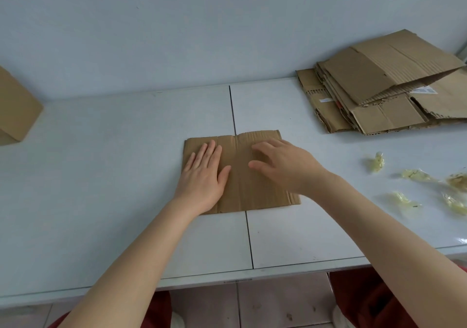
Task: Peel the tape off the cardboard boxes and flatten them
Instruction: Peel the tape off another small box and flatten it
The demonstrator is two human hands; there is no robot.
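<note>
A flattened brown cardboard box (242, 186) lies on the white table (113, 176), over the dark seam between two tabletops. My left hand (204, 176) lies flat on its left half, fingers straight and pressing down. My right hand (283, 166) rests on its right half, fingers spread and slightly bent, thumb stretched toward the middle. An upright, unflattened cardboard box (15, 107) stands at the far left edge of the view, partly cut off.
A pile of flattened cardboard boxes (389, 87) sits at the back right against the wall. Several crumpled yellowish pieces of peeled tape (414, 176) lie on the table at the right. The table's front edge runs along the bottom, with tiled floor beneath.
</note>
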